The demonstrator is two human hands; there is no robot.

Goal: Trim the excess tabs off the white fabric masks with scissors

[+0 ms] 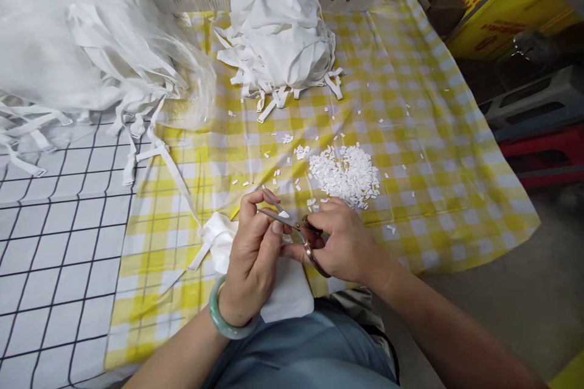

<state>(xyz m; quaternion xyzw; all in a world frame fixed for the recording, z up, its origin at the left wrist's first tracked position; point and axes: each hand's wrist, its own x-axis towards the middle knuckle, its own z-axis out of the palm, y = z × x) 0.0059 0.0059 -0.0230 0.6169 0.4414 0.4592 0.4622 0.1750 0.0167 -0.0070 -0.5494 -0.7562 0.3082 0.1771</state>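
Observation:
My right hand (343, 242) is closed round the handles of a pair of scissors (292, 229), whose blades point left and are parted. My left hand (253, 250), with a green bangle (224, 320) on its wrist, pinches the end of a white fabric strap (281, 214) between the blades. A white cloth piece (285, 292) with long ties lies under my hands at the table's near edge. Just beyond my right hand sits a heap of small white cut snippets (345, 172).
A yellow checked tablecloth (410, 134) covers the table. A pile of white cloth pieces (279, 36) lies at the back, a bagged heap of them (77, 42) at the left over a black-gridded white sheet (55, 243). Yellow boxes (497, 6) stand at the right.

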